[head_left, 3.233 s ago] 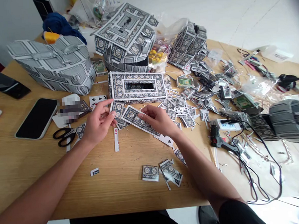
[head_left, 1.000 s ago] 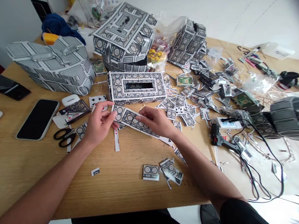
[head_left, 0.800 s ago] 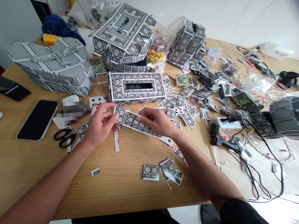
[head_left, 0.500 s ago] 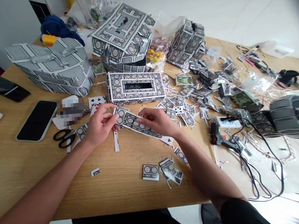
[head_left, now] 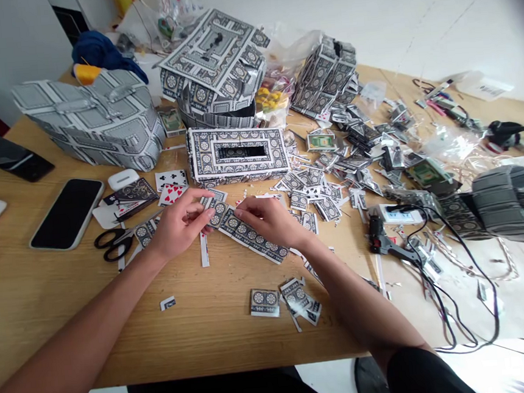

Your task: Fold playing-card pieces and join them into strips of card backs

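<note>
- Nearest us on the tan wooden table point(head_left: 201, 342): small stack of blue-grey patterned cards point(head_left: 264, 302), loose overlapping cards point(head_left: 300, 301) just beside it, tiny white-edged scrap point(head_left: 167, 302) off to the person's left.
- Right hand point(head_left: 268, 220): thumb and fingers grasping a long blue-grey medallion-patterned card strip point(head_left: 253, 239), slanted, near the table's middle.
- Left hand point(head_left: 182, 225): fingertips pinching a short patterned card piece point(head_left: 217, 211) at the strip's upper end. Butted or overlapped, can't tell.
- Black-handled metal scissors point(head_left: 114, 242) left of the left hand; black-and-grey glue gun point(head_left: 382, 240) well right of the right hand.
- Past the hands: rectangular card-covered box point(head_left: 202, 159), dark slot on top.
- Behind: grey card-covered bag point(head_left: 109, 127) on the left, bulky lidded card container point(head_left: 218, 66) behind the box.
</note>
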Tool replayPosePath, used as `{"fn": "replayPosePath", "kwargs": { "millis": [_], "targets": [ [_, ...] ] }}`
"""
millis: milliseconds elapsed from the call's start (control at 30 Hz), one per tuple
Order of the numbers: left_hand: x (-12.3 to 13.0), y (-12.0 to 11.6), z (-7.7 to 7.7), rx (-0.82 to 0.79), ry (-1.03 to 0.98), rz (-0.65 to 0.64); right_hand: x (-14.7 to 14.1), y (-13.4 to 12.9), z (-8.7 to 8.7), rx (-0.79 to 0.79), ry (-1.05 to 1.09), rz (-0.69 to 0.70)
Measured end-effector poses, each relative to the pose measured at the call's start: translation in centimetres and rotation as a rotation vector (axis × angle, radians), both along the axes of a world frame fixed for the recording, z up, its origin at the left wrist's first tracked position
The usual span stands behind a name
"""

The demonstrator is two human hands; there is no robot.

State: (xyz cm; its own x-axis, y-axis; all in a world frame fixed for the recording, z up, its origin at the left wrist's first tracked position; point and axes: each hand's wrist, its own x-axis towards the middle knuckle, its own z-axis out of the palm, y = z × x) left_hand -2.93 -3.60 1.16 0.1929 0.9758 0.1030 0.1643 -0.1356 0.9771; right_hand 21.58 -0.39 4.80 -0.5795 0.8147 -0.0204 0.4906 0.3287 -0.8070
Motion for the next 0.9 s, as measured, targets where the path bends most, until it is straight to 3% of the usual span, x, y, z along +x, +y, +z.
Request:
{"fn": "replayPosePath", "kwargs": {
  "millis": [400,900],
  "targets": [
    [0.1,-0.1,0.2,0.007,-0.014,-0.003,0.3,-0.2,0.6,0.031,-0.023,0.013],
    [0.2,-0.3,0.6,-0.024,0.011,-0.008,-1.3,-1.2,-0.8,0.011,0.071,-0.169]
  ]
}}
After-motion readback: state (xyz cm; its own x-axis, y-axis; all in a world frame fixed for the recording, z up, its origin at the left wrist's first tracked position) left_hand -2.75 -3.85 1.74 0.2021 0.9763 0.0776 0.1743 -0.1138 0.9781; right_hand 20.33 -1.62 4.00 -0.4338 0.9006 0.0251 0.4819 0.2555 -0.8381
